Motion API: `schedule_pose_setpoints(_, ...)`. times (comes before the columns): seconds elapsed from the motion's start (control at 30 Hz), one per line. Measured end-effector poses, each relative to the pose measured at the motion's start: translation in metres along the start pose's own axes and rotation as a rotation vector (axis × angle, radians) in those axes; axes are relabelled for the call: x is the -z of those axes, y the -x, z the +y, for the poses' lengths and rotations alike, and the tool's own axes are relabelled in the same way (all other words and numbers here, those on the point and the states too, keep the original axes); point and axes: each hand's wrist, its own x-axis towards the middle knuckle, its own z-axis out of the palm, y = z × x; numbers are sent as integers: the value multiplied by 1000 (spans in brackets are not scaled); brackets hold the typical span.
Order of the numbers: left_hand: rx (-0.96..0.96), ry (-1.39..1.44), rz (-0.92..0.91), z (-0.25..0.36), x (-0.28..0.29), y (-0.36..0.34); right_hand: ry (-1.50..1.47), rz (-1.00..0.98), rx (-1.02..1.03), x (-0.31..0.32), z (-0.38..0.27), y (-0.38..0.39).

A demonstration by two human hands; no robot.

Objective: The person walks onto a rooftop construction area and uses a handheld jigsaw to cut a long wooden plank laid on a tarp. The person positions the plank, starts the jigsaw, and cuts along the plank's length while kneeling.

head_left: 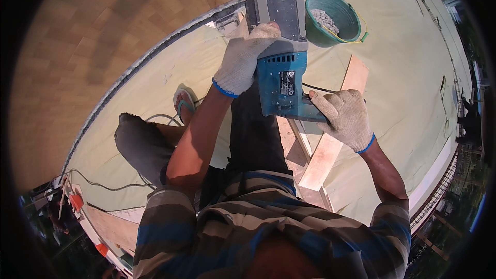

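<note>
A large teal and grey power hammer (281,85), dusty on its housing, is held up in front of me over my legs, its nose running out toward the top edge. My left hand (243,59), in a cream knit glove with a blue cuff, is closed on the grey upper part of the tool. My right hand (343,119), gloved the same way, grips the rear handle at the lower right of the housing. A black cord runs from beside that handle. Beneath my right hand lies a pale wooden plank (320,160).
A green bucket (330,18) with grey rubble stands at upper right on a cream sheet (392,62). My sandalled foot (183,101) is left of the tool, near looped cables (116,186). A tan tiled surface (77,57) lies past a curved edge. Boards and orange pieces are at lower left.
</note>
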Motion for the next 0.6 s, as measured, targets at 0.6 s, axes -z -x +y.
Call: schedule_pose_setpoints(0.6, 135, -18, -225, -72, -77, -4, 28, 189, -43, -12, 14, 114)
